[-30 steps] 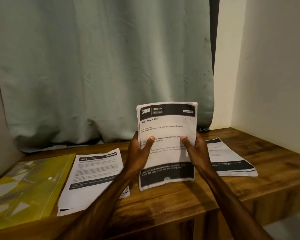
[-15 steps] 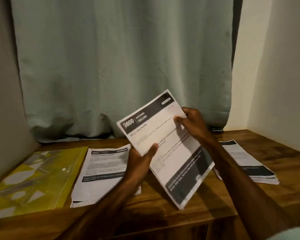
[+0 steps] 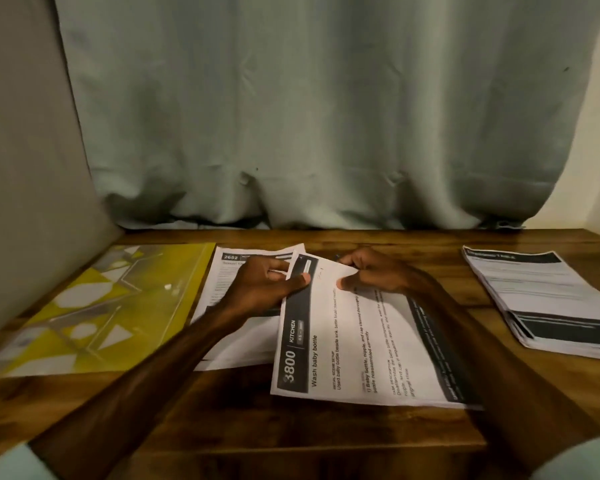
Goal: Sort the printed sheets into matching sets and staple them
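Gripping the far left corner of the 3800 "Wash baby bottle" sheets (image 3: 361, 344) with the left hand (image 3: 267, 289), thumb on top. Pinching their far edge with the right hand (image 3: 378, 275). Resting sideways on the wooden desk (image 3: 291, 427), overlapping the 2652 stack (image 3: 227, 271), between the yellow folder (image 3: 101, 306) and another printed stack (image 3: 551, 299).

right stack (image 3: 548, 299) cut off at frame edge, 2652 sheet (image 3: 222, 282) partly under 3800 set (image 3: 354, 358)

Dim, warm light with soft shadows. Faint glare on the left folder (image 3: 94, 306). The right stack (image 3: 548, 299) is blurred; the near sheets (image 3: 354, 348) read clearly. Edges bow.
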Tool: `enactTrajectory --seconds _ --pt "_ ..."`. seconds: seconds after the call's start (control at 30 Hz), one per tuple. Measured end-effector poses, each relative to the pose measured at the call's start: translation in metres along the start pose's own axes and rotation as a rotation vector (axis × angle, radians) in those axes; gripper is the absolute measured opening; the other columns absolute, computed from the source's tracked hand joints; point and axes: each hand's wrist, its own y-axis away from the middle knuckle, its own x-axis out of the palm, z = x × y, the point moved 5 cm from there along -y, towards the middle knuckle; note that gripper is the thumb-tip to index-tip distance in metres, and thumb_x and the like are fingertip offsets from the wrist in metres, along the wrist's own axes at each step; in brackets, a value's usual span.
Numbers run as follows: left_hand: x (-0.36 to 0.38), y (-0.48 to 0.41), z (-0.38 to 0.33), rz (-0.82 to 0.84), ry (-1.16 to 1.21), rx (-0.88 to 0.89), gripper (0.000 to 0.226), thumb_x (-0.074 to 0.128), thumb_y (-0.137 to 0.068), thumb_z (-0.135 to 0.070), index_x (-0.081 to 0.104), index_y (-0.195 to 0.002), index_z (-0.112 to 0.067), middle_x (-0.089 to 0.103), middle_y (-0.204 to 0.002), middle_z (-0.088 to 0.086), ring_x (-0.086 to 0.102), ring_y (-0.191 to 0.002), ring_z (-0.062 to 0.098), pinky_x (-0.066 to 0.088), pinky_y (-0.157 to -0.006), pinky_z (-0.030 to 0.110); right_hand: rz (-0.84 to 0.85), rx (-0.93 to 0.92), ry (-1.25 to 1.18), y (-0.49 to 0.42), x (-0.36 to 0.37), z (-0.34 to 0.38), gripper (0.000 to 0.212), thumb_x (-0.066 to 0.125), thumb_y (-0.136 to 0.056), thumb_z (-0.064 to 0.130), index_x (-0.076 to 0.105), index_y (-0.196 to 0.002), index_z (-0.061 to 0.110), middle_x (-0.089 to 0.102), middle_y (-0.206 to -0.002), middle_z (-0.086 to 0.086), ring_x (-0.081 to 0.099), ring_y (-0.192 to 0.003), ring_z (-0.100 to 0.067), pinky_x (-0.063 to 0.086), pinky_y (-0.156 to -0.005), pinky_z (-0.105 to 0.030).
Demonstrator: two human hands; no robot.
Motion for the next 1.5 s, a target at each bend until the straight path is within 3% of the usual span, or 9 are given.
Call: enactTrajectory --seconds 0.13,0.4,0.5,0.63,0.8,1.0,1.13,1.3,1.5 --pt "0.001 -0.028 0.006 -0.04 -0.117 0.09 0.026 0.078 -0.089 -0.023 0.077 -0.112 -0.012 0.079 -0.098 0.0 0.077 -0.082 0.014 0.064 -0.078 0.041 -0.081 -0.048 -0.053 -0.006 0.01 -0.013 0.016 0.068 -0.096 0.012 0.07 -0.111 0.008 0.078 -0.102 0.001 0.076 -0.09 -0.022 0.061 -0.087 -0.047" --pt "0.018 -0.058 0.015 0.035 -0.185 0.146 0.026 0.077 -0.09 -0.028 0.075 -0.111 -0.013 0.079 -0.097 -0.003 0.076 -0.08 0.008 0.063 -0.074 0.03 -0.37 -0.147 -0.119 -0.013 0.013 -0.018 0.011 0.072 -0.093 0.014 0.072 -0.098 0.023 0.077 -0.096 0.009 0.075 -0.084 -0.01 0.062 -0.075 -0.028" --pt "0.013 -0.057 0.015 -0.115 -0.248 0.261 0.015 0.079 -0.088 -0.027 0.074 -0.099 -0.018 0.077 -0.085 -0.006 0.073 -0.072 0.005 0.06 -0.067 0.019 -0.424 -0.122 -0.138 -0.012 0.014 -0.031 0.012 0.074 -0.092 0.015 0.072 -0.098 0.025 0.078 -0.096 0.007 0.075 -0.082 -0.01 0.061 -0.073 -0.029" --pt "0.006 -0.048 0.012 -0.281 -0.266 0.48 0.014 0.08 -0.087 -0.023 0.077 -0.095 -0.012 0.076 -0.083 -0.004 0.071 -0.075 0.008 0.058 -0.071 0.018 -0.468 -0.115 -0.188 -0.011 0.014 -0.038 0.013 0.073 -0.092 0.016 0.071 -0.104 0.02 0.078 -0.099 0.005 0.076 -0.082 -0.01 0.063 -0.072 -0.03" --pt "0.007 -0.047 0.008 -0.217 -0.206 0.506 0.012 0.083 -0.084 -0.024 0.074 -0.086 -0.016 0.075 -0.081 -0.007 0.07 -0.073 0.009 0.054 -0.067 0.013 -0.488 -0.149 -0.158 -0.008 0.016 -0.032 0.018 0.073 -0.092 0.014 0.068 -0.1 0.03 0.074 -0.097 0.016 0.074 -0.082 -0.004 0.061 -0.069 -0.021" --pt "0.01 -0.052 0.013 -0.16 -0.194 0.498 0.015 0.082 -0.086 -0.024 0.072 -0.082 -0.013 0.075 -0.082 -0.006 0.07 -0.073 0.014 0.056 -0.068 0.018 -0.5 -0.159 -0.138 -0.008 0.018 -0.033 0.019 0.074 -0.09 0.014 0.069 -0.107 0.022 0.074 -0.101 0.013 0.074 -0.087 -0.003 0.061 -0.072 -0.022" --pt "0.011 -0.051 0.011 -0.183 -0.217 0.517 0.014 0.078 -0.089 -0.019 0.073 -0.08 -0.011 0.075 -0.08 -0.002 0.069 -0.075 0.014 0.051 -0.067 0.012 -0.46 -0.158 -0.195 -0.008 0.018 -0.031 0.021 0.073 -0.091 0.011 0.066 -0.108 0.021 0.073 -0.101 0.013 0.074 -0.084 -0.001 0.058 -0.065 -0.019" --pt "0.009 -0.052 0.015 -0.255 -0.263 0.53 0.015 0.074 -0.091 -0.027 0.077 -0.087 -0.012 0.075 -0.084 -0.006 0.07 -0.08 0.011 0.057 -0.072 0.028 -0.4 -0.143 -0.229 -0.009 0.015 -0.035 0.025 0.073 -0.09 0.007 0.066 -0.11 0.019 0.074 -0.104 0.013 0.075 -0.092 -0.009 0.06 -0.068 -0.023" --pt "0.009 -0.043 0.01 -0.313 -0.331 0.604 0.015 0.079 -0.088 -0.027 0.077 -0.093 -0.013 0.074 -0.086 -0.008 0.068 -0.08 0.006 0.053 -0.069 0.01 -0.39 -0.151 -0.255 -0.009 0.012 -0.039 0.026 0.072 -0.091 0.004 0.067 -0.115 0.01 0.076 -0.106 0.007 0.076 -0.091 -0.01 0.06 -0.07 -0.024"
